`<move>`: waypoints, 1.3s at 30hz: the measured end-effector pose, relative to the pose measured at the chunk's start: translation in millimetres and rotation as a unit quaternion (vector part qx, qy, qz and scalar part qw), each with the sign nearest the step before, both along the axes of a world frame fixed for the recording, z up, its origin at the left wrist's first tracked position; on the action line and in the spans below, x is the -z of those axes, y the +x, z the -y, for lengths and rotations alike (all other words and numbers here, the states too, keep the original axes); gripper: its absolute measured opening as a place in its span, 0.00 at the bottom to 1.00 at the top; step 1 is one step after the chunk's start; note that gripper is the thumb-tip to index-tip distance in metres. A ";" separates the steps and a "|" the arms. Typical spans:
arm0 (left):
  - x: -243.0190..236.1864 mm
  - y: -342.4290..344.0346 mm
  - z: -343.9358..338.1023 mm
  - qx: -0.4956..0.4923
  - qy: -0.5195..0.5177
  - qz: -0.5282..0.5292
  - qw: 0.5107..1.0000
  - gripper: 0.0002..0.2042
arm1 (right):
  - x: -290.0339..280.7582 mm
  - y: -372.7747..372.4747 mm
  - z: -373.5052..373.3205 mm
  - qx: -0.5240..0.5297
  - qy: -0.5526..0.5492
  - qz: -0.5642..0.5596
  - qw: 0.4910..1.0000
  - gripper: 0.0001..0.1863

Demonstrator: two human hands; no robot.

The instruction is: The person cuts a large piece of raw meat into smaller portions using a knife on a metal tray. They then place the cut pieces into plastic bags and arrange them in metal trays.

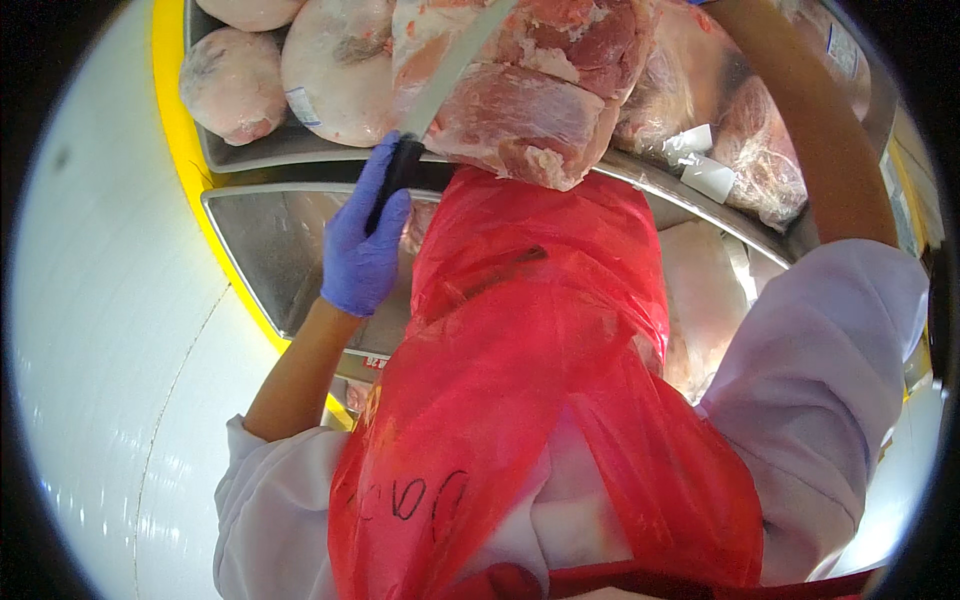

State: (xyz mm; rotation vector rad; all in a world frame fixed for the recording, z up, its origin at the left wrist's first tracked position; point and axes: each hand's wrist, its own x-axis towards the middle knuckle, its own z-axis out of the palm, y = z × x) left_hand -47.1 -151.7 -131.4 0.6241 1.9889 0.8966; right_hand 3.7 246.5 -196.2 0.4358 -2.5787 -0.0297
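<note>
My left hand [365,240], in a blue glove, grips the black handle [393,178] of a knife, its long blade [450,82] angled up across a large slab of raw pink meat [525,125] on the upper steel tray. My right forearm [820,130] reaches to the top edge of the view; only a sliver of my gloved right hand [705,4] shows there, so its fingers and whatever they touch are hidden. The slab hangs over the tray's front, above my red plastic apron [535,330].
Pale round meat pieces [230,85] lie upper left, wrapped cuts [750,150] and white scraps [710,178] upper right. A lower tray [250,250] holds more meat [700,300]. A yellow border [175,100] edges a white surface [100,300] at left.
</note>
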 end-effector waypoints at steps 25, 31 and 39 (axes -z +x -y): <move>-18.4 -27.8 -11.7 -0.023 -0.019 -0.031 0.999 0.24 | 32.7 3.9 23.0 -0.050 0.114 0.061 0.990 0.04; -27.8 -29.7 -10.4 -0.024 -0.055 -0.044 0.997 0.24 | 5.1 -13.4 7.4 -0.047 -0.056 0.028 0.997 0.02; -32.9 -37.3 -4.0 -0.012 -0.046 -0.091 0.995 0.25 | -2.1 34.8 -1.5 0.033 -0.284 0.015 0.958 0.02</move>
